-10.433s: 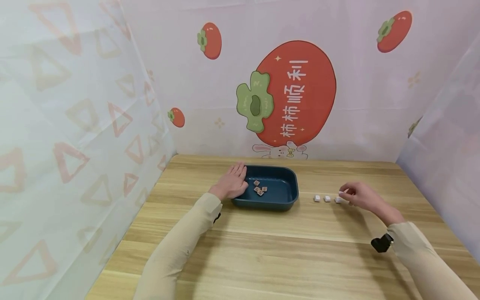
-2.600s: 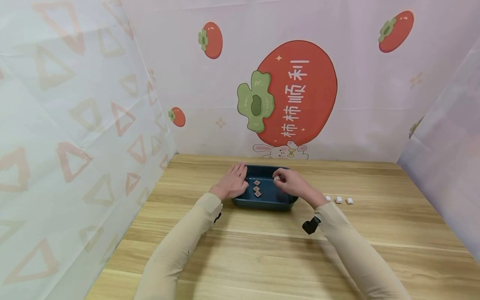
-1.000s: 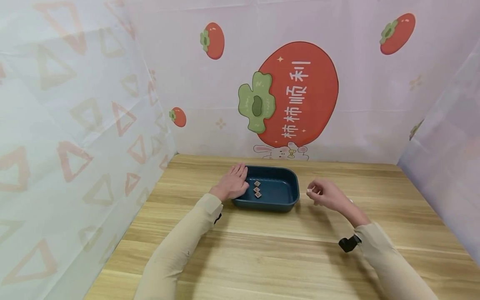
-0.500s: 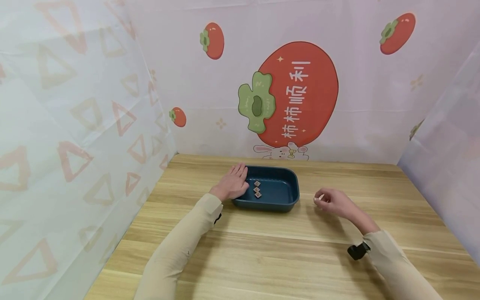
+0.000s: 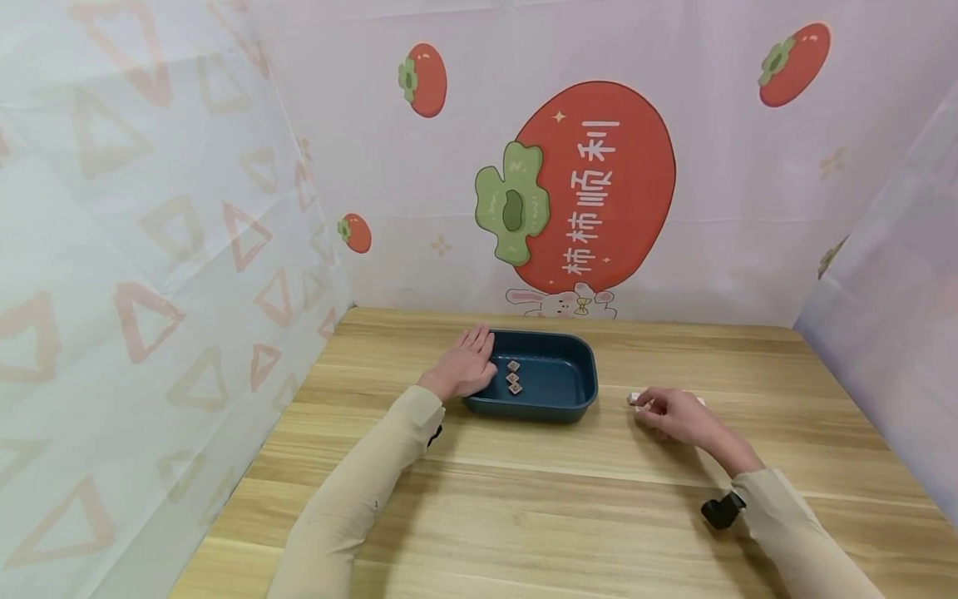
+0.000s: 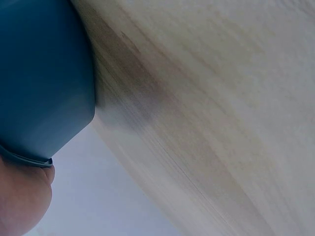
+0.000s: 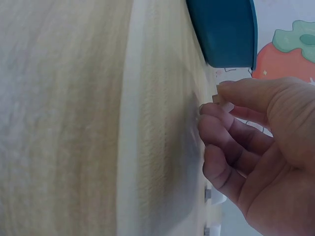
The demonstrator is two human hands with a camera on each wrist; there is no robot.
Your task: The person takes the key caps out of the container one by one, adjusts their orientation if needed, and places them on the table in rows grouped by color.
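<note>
My left hand [image 5: 460, 368] lies with straight fingers over the left rim of a dark blue rectangular tray [image 5: 531, 410]. Part of that hand [image 6: 22, 199] shows against the rim in the left wrist view. Three small brown-faced blocks [image 5: 513, 378] sit inside the tray in a short line. To the tray's right, my right hand [image 5: 674, 414] is low over the table and pinches a small pale block [image 7: 225, 104] between thumb and fingertips. Just left of its fingertips lies a white block [image 5: 634, 398] on the table; the hand hides part of the row there.
Another white block [image 5: 701, 401] peeks out behind my right hand. Two white blocks, including one near block [image 7: 215, 196], show below the fingers in the right wrist view. The wood table [image 5: 486, 507] meets a printed cloth backdrop [image 5: 419, 274] behind the tray.
Over the last second my right hand has moved right and nearer with its block. Ten seconds ago several blocks lay in the tray; now three do. The left hand has stayed put.
</note>
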